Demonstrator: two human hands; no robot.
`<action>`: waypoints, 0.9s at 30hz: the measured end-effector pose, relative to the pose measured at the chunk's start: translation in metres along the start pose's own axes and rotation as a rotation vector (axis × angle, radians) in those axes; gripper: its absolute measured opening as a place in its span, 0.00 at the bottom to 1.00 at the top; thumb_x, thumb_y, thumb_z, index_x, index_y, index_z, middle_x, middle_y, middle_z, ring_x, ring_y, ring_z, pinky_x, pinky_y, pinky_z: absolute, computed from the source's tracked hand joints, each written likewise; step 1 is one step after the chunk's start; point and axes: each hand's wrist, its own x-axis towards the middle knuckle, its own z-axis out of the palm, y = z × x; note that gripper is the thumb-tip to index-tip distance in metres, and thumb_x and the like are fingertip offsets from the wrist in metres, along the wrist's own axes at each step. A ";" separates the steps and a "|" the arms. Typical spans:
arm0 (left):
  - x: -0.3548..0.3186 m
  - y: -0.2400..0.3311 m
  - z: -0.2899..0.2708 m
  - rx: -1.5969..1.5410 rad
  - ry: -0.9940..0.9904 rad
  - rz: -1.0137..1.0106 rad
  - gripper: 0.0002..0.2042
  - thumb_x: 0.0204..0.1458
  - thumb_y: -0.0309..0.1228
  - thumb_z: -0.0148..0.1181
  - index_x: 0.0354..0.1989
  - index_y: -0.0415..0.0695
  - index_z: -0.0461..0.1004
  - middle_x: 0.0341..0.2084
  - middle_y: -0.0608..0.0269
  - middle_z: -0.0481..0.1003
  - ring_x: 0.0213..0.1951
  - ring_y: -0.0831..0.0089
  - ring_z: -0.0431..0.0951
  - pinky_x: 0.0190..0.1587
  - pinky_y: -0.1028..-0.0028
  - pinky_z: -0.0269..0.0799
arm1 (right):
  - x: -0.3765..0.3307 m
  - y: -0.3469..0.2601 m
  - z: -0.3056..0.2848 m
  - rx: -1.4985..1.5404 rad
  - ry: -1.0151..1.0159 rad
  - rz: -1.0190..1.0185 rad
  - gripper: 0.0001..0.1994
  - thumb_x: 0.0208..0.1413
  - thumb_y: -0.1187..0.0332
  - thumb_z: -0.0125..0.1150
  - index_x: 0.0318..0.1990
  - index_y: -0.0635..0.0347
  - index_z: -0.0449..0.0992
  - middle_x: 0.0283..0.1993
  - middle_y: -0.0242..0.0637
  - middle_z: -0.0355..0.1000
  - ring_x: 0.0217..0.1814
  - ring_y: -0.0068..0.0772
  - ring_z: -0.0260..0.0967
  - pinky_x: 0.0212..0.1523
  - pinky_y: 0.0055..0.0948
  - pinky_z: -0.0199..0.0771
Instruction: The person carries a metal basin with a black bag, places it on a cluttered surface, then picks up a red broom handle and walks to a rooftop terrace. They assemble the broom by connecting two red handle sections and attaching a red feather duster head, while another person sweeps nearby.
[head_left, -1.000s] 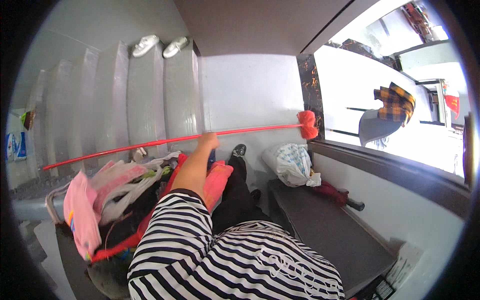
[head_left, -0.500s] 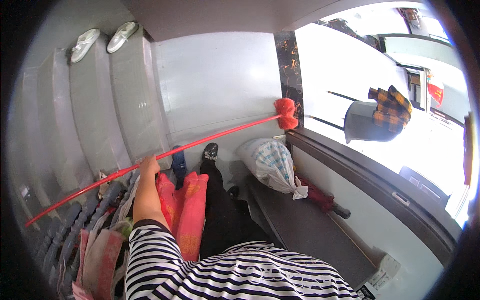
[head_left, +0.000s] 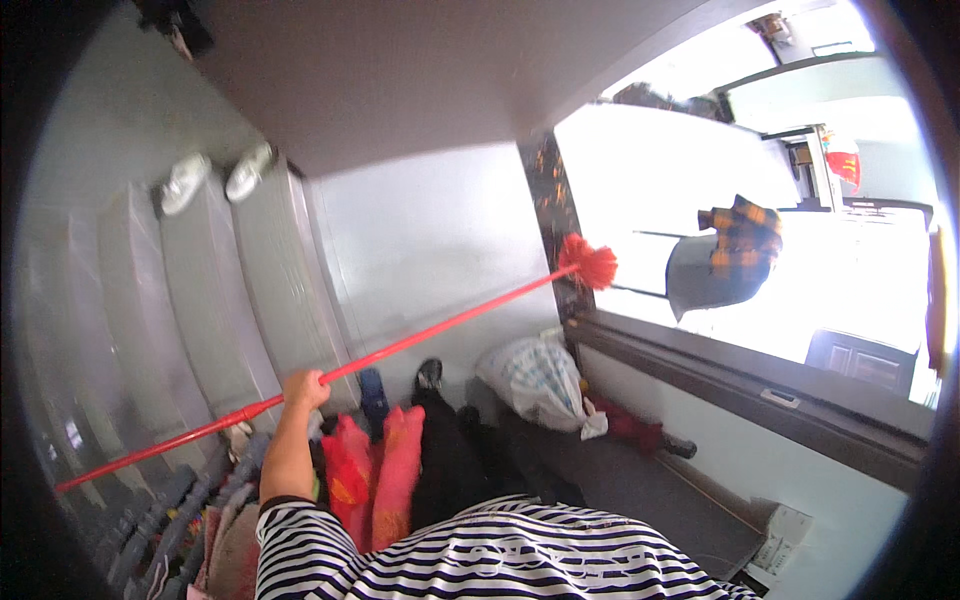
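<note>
Stairs (head_left: 200,290) climb along the left side, with a pair of pale shoes (head_left: 215,178) on an upper step and a heap of clothing (head_left: 225,520) beside the railing at the bottom. Across them slants a long red pole (head_left: 400,345), its near end low at the far left and its length rising to the right. The left hand (head_left: 305,388) is wrapped in a fist around the pole roughly at its middle, the arm stretched up from a black-and-white striped sleeve (head_left: 300,540). The right hand is not in view, so its state cannot be told. Below the hand, red-orange cloths (head_left: 375,475) hang over the person's dark legs, and a white bag (head_left: 540,380) sits on the floor near the wall. Farther right, the pole ends in a red tufted duster head (head_left: 590,265), raised close to the dark patterned door frame (head_left: 550,210) at the edge of the bright opening. Done well, this reach probably calls for a firm mid-pole grip so the far end does not sag, with light strokes keeping the tuft brushing the frame rather than knocking it.
</note>
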 end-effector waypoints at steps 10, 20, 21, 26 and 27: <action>-0.015 0.049 -0.201 0.156 0.071 0.021 0.16 0.44 0.41 0.54 0.39 0.51 0.79 0.40 0.54 0.77 0.44 0.54 0.76 0.46 0.62 0.72 | 0.059 -0.111 0.011 0.422 -0.204 -0.336 0.12 0.59 0.70 0.53 0.48 0.60 0.75 0.40 0.40 0.77 0.38 0.35 0.75 0.40 0.31 0.75; -0.033 0.270 -0.324 0.061 0.161 0.126 0.14 0.44 0.38 0.53 0.36 0.49 0.79 0.37 0.51 0.77 0.42 0.51 0.77 0.46 0.59 0.72 | 0.085 -0.296 -0.050 0.111 -0.094 -0.477 0.16 0.57 0.63 0.56 0.48 0.65 0.74 0.40 0.44 0.77 0.36 0.40 0.77 0.33 0.34 0.79; -0.030 0.290 -0.326 0.038 0.154 0.169 0.14 0.44 0.38 0.53 0.35 0.48 0.79 0.36 0.50 0.77 0.42 0.51 0.77 0.46 0.59 0.72 | 0.105 -0.306 -0.054 0.241 -0.141 -0.488 0.15 0.58 0.64 0.55 0.48 0.65 0.73 0.40 0.44 0.77 0.35 0.40 0.77 0.33 0.33 0.79; 0.016 0.349 -0.323 -0.156 0.083 0.495 0.09 0.41 0.33 0.56 0.28 0.42 0.77 0.27 0.47 0.77 0.33 0.51 0.78 0.37 0.59 0.72 | 0.143 -0.371 -0.079 0.511 -0.193 -0.552 0.13 0.58 0.67 0.53 0.47 0.66 0.72 0.37 0.44 0.77 0.31 0.37 0.77 0.28 0.31 0.77; 0.022 0.360 -0.327 -0.171 0.086 0.511 0.09 0.40 0.33 0.56 0.27 0.42 0.77 0.26 0.47 0.76 0.33 0.51 0.78 0.36 0.60 0.72 | 0.145 -0.381 -0.081 0.544 -0.213 -0.576 0.13 0.58 0.67 0.53 0.47 0.66 0.72 0.36 0.43 0.77 0.31 0.36 0.76 0.28 0.30 0.76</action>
